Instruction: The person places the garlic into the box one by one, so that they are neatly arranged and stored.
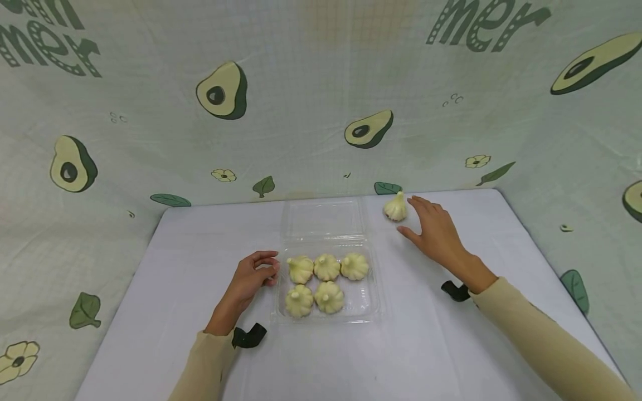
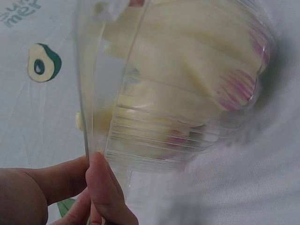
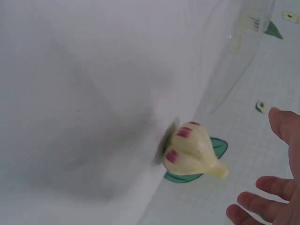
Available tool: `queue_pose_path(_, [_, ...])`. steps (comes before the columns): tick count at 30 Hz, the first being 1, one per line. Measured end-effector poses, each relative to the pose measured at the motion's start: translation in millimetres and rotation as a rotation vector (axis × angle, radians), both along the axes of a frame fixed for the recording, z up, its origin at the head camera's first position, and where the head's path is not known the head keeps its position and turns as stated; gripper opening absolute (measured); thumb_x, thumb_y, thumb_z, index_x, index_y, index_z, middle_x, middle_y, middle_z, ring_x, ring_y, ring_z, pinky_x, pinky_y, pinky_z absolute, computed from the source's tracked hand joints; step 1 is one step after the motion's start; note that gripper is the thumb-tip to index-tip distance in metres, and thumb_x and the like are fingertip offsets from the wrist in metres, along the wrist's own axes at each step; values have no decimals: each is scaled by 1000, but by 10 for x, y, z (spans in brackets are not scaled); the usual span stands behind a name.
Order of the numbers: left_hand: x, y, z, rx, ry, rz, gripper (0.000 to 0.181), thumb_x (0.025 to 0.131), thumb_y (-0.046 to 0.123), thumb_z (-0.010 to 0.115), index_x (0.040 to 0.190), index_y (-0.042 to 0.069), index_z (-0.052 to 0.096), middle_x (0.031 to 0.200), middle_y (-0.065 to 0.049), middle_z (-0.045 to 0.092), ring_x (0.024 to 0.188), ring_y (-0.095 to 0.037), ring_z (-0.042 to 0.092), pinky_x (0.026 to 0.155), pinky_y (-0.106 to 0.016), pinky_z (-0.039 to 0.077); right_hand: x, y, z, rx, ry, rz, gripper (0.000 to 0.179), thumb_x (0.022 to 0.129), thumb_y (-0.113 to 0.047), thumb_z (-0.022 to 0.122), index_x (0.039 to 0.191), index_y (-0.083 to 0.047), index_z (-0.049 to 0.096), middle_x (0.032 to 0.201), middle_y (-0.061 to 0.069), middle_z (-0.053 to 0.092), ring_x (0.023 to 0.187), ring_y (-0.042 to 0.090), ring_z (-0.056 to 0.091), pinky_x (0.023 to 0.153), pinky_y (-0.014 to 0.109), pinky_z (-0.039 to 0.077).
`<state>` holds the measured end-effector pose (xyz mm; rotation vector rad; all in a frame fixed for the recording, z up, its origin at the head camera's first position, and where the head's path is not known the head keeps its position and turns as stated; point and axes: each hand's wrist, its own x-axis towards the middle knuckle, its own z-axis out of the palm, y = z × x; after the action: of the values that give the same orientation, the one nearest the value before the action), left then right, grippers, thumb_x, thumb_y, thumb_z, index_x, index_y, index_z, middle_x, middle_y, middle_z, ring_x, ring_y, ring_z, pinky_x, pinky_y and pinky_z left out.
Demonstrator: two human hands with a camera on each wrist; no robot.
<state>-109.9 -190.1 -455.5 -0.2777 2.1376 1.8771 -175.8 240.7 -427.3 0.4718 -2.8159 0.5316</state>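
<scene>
A clear plastic clamshell box [image 1: 371, 312] lies with its lid [image 1: 325, 220] folded back, holding several garlic bulbs [image 1: 327, 267] in two rows. The back row spans the width; the front row leaves bare plastic at the right. My left hand [image 1: 254, 273] pinches the box's left rim between thumb and fingers, seen closely in the left wrist view. One more garlic bulb [image 1: 395, 208] stands on the table near its far edge, right of the lid. Just right of it, my right hand [image 1: 432, 229] reaches with thumb and fingers spread. In the right wrist view, a gap separates the fingers from this purple-marked bulb [image 3: 190, 149].
A white cloth covers the table [image 1: 431, 351]. Behind and beside it hangs a pale curtain [image 1: 301, 150] printed with avocados and leaves. Dark straps [image 1: 249, 336] sit at both wrists.
</scene>
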Motion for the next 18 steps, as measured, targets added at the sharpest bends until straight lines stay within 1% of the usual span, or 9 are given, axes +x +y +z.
queue_pose_path(5, [5, 0, -4, 1, 3, -1, 41, 104, 2, 64, 144, -6, 56, 112, -9, 63, 82, -13, 65, 69, -21, 58, -99, 71, -112, 8, -65, -48, 78, 97, -28, 79, 149, 17, 43, 153, 38, 44, 132, 59, 47, 108, 72, 41])
queue_pose_path(8, [9, 2, 0, 5, 4, -2, 42, 104, 1, 64, 144, -6, 55, 111, -8, 63, 82, -13, 65, 69, -21, 58, -174, 86, -165, -8, -126, -70, 81, 99, -30, 77, 152, 18, 38, 155, 39, 40, 135, 60, 44, 112, 72, 38])
queue_pose_path(13, [18, 2, 9, 6, 3, -1, 42, 104, 1, 63, 144, -6, 55, 111, -8, 63, 82, -13, 65, 69, -21, 58, -336, 71, -231, -43, -207, -101, 82, 101, -32, 73, 155, 16, 34, 157, 39, 38, 140, 58, 40, 117, 70, 33])
queue_pose_path(18, [18, 4, 2, 8, 3, -1, 42, 104, 1, 64, 144, -6, 55, 111, -8, 63, 83, -13, 64, 69, -21, 58, -490, 35, -272, -63, -276, -122, 83, 103, -35, 71, 158, 13, 32, 157, 38, 39, 142, 56, 38, 120, 68, 30])
